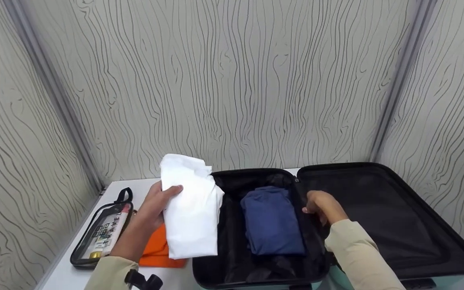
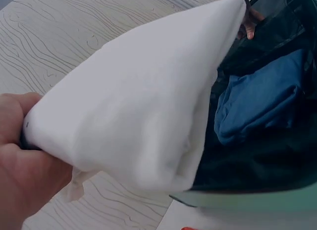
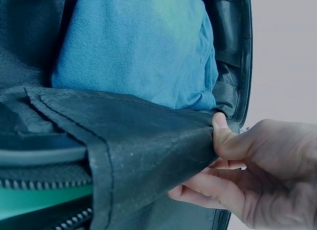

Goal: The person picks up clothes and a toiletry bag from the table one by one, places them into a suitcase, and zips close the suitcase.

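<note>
My left hand (image 1: 154,205) grips a folded white garment (image 1: 191,213) by its left edge, thumb on top, holding it up over the left side of the open suitcase (image 1: 226,266). A folded navy garment (image 1: 272,221) lies inside the suitcase's base. At the hinge side, my right hand (image 1: 324,205) pinches the black lining flap (image 3: 148,136) between thumb and fingers, beside the navy garment. In the left wrist view the white garment (image 2: 129,101) hangs in front of the suitcase and hides part of it.
The suitcase lid (image 1: 377,217) lies open to the right. On the white table (image 1: 61,278) at the left are a clear toiletry pouch (image 1: 103,233) with bottles inside and a folded orange cloth (image 1: 161,249). Patterned wall panels (image 1: 232,80) stand behind and at both sides.
</note>
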Action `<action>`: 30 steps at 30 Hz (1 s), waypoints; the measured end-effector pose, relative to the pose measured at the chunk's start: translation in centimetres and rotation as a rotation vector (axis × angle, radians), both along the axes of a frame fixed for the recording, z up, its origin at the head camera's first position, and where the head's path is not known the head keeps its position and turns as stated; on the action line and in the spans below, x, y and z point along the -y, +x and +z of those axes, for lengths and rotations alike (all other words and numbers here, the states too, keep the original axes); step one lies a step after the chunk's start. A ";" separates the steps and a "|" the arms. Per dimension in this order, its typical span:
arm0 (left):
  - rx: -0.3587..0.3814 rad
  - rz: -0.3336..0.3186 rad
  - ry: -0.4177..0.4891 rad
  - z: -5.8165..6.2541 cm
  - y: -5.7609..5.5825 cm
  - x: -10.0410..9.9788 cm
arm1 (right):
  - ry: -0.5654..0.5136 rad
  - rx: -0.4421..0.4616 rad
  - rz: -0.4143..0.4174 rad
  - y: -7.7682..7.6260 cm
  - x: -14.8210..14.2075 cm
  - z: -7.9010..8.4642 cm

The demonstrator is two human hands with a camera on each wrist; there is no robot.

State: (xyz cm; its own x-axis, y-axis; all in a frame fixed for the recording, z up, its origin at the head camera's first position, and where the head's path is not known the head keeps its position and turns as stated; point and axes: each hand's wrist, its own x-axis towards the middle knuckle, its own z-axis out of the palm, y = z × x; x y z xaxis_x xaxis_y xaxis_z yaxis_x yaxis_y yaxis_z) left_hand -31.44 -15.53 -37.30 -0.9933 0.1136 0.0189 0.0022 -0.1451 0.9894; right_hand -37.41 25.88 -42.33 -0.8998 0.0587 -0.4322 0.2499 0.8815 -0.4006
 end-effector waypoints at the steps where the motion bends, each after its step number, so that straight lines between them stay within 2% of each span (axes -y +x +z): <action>1: 0.002 0.006 0.002 0.0 -0.1 -0.3 | -0.005 -0.002 -0.005 0.0 0.0 0.0; 15: 0.001 -0.010 -0.026 -0.4 -0.9 -3.9 | -0.079 -0.026 -0.024 0.5 0.1 0.3; 22: 0.006 -0.075 -0.016 -0.8 -0.8 -5.2 | -0.070 -0.043 -0.016 0.5 0.2 0.2; 27: 0.006 -0.104 -0.016 -1.2 -0.9 -6.3 | -0.045 0.010 -0.030 0.5 0.0 0.3; 30: 0.008 -0.122 -0.016 -1.3 -1.0 -7.0 | -0.078 0.022 -0.043 0.5 0.0 0.4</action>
State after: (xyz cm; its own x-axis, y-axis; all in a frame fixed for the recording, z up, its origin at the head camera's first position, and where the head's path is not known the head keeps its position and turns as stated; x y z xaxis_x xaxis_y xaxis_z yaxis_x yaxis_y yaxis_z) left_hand -32.43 -8.58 -38.57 -0.9722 0.2339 0.0084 -0.0222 -0.1283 0.9915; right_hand -36.87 25.86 -41.94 -0.8875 0.0626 -0.4565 0.2964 0.8361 -0.4615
